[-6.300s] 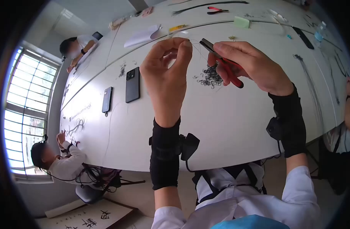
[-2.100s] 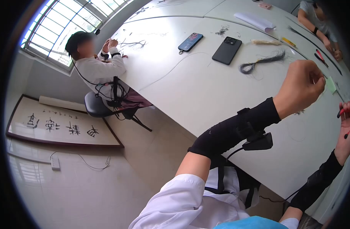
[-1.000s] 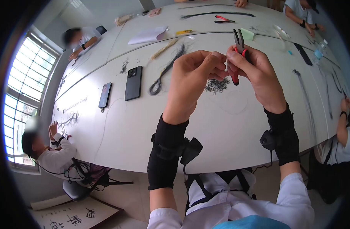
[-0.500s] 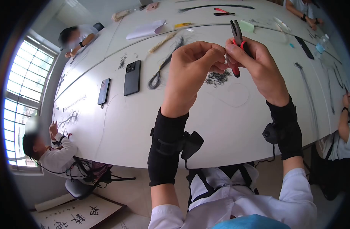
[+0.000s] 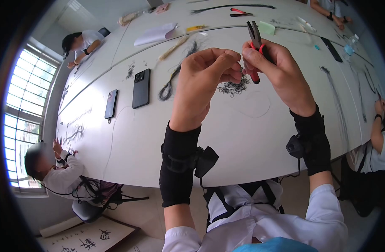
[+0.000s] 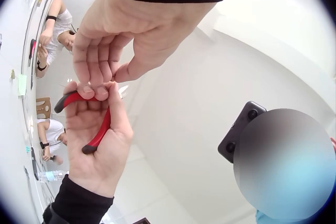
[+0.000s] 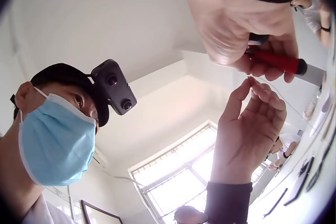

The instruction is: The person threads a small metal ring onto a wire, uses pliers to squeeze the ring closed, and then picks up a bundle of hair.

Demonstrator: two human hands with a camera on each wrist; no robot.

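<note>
Two bare hands stood close together above the centre of the head view, over a broad white tabletop (image 5: pixel 243 155). We saw the left hand (image 5: pixel 199 82) with its thumb and fingertips drawn together, pinching a tiny dark piece (image 7: pixel 250 81) that was too small for us to identify. We saw the right hand (image 5: pixel 277 70) holding a pair of grey metal pliers with red-and-black handles (image 5: pixel 256 44); the jaws pointed toward the top of the frame, narrowly parted, and in the left wrist view we noted the handles spread apart across the palm. The fingertips of both hands lay just beside each other; we could not tell whether they touched.

At upper centre, beyond the fingers, we observed a loose heap of small black curled pieces (image 5: pixel 233 89), with a thin curved strand (image 5: pixel 269 108) to its lower right. Left of centre we marked a folded bundle of dark grey strands (image 5: pixel 174 73), a large dark grey phone (image 5: pixel 141 90) and, farther left, a smaller dark phone (image 5: pixel 111 104).
</note>
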